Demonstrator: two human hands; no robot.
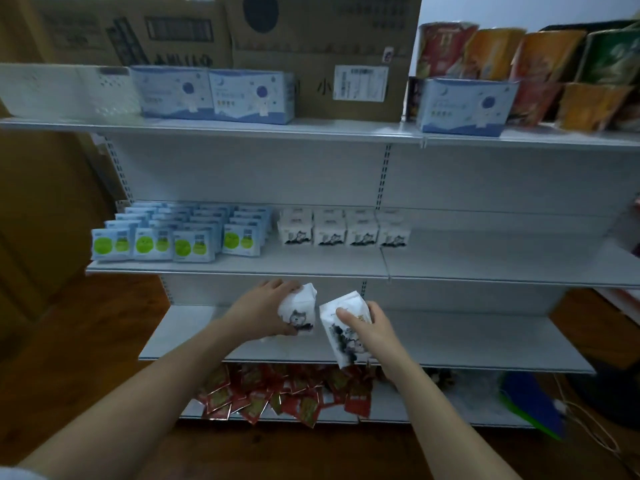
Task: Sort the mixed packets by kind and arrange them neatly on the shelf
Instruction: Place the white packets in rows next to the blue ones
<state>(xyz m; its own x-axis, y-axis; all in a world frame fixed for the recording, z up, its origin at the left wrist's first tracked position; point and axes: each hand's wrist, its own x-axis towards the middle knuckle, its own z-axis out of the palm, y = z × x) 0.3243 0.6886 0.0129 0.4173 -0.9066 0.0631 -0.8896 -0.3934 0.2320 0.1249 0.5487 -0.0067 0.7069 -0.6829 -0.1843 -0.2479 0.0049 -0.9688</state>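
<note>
My left hand (263, 311) grips a white packet with a cat print (300, 311) above the lower grey shelf (467, 337). My right hand (369, 329) holds a second white cat-print packet (341, 332), tilted, just to the right of the first. On the middle shelf (485, 261), blue packets with green circles (173, 230) stand in rows at the left, and white cat-print packets (344, 226) stand in rows beside them. A loose pile of red packets (284, 393) lies on the bottom shelf.
The top shelf holds a white perforated basket (65, 90), blue-and-white boxes (214, 93), cardboard cartons (322, 53) and colourful snack bags (540, 64) at the right. A blue and green object (530, 396) lies at the bottom right. The floor is brown wood.
</note>
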